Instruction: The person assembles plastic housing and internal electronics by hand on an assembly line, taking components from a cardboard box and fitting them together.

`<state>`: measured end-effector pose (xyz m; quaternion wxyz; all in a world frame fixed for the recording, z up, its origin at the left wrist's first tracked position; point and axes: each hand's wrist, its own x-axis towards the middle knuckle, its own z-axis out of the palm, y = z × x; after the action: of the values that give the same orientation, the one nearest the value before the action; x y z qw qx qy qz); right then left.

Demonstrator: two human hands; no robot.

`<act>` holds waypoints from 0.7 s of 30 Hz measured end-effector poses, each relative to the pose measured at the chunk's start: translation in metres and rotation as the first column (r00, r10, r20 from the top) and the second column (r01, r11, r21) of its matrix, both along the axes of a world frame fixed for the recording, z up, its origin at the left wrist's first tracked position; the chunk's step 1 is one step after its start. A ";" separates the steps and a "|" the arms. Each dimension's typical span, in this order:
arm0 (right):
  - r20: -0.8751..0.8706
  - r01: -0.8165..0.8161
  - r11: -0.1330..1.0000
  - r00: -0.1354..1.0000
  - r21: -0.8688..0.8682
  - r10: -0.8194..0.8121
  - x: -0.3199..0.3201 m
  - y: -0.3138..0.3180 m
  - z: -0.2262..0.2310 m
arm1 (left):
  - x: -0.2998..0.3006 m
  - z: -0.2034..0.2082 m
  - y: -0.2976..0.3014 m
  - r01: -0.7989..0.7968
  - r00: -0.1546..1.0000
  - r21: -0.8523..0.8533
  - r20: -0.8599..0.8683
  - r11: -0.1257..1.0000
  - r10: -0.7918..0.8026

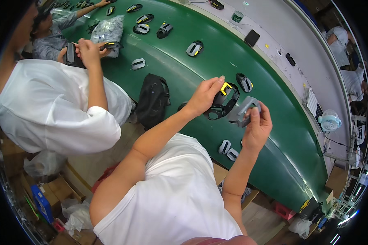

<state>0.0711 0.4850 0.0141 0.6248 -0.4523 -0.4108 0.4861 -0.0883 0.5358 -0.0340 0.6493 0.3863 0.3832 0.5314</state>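
My left hand (203, 96) grips a black, hollow plastic housing (221, 112) with a yellow piece (225, 87) at its top, near my thumb. Beside it, my right hand (257, 126) pinches a grey plastic cover (245, 109), slightly blurred. Cover and housing are close together; whether they touch I cannot tell. Just beyond them on the green belt (282, 118) lies a black-and-grey assembled unit (244, 82). Two loose grey covers (225, 147) rest nearer to me, left of my right forearm.
A black bag (153, 98) sits at the belt's near edge to my left. Further left, a co-worker in a white shirt (57, 106) handles similar parts. Several units (195, 48) dot the belt. A phone (252, 38), a bottle (239, 13) and a small fan (329, 121) occupy the far ledge.
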 end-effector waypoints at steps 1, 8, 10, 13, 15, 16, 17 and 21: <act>0.019 -0.021 1.000 1.000 -0.004 0.021 -0.006 -0.001 0.000 | 0.001 0.000 -0.001 -0.042 0.992 0.096 -0.112 0.994 0.053; 0.057 0.034 0.998 0.998 -0.044 -0.031 -0.028 0.001 -0.007 | 0.001 0.021 -0.026 -0.027 0.977 0.222 -0.202 0.975 0.073; -0.060 0.031 0.991 0.997 -0.128 -0.039 -0.025 0.004 -0.015 | 0.006 0.013 -0.023 -0.092 0.969 0.216 -0.207 0.972 0.138; -0.096 0.011 0.993 0.995 -0.113 -0.022 -0.027 0.002 -0.016 | 0.016 0.008 -0.017 -0.074 0.925 0.262 -0.343 0.962 0.164; 0.102 0.173 0.983 0.981 -0.056 -0.167 -0.030 -0.001 -0.013 | 0.010 0.014 -0.018 0.089 0.934 0.151 -0.356 0.984 -0.030; 0.095 0.154 0.987 0.984 -0.051 -0.149 -0.029 -0.002 -0.014 | 0.011 0.016 -0.018 0.132 0.941 0.108 -0.326 0.985 -0.090; 0.208 0.191 0.981 0.962 -0.040 -0.179 -0.028 -0.001 -0.017 | 0.010 0.018 -0.020 0.116 0.941 0.114 -0.331 0.987 -0.073; 0.326 0.172 0.981 0.926 0.087 -0.191 -0.027 -0.004 -0.030 | 0.009 0.023 -0.025 0.103 0.940 0.221 -0.340 0.970 -0.023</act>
<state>0.0444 0.4813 -0.0160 0.6011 -0.5460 -0.4804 0.3312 -0.0789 0.5111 -0.0113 0.5410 0.5573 0.4095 0.4786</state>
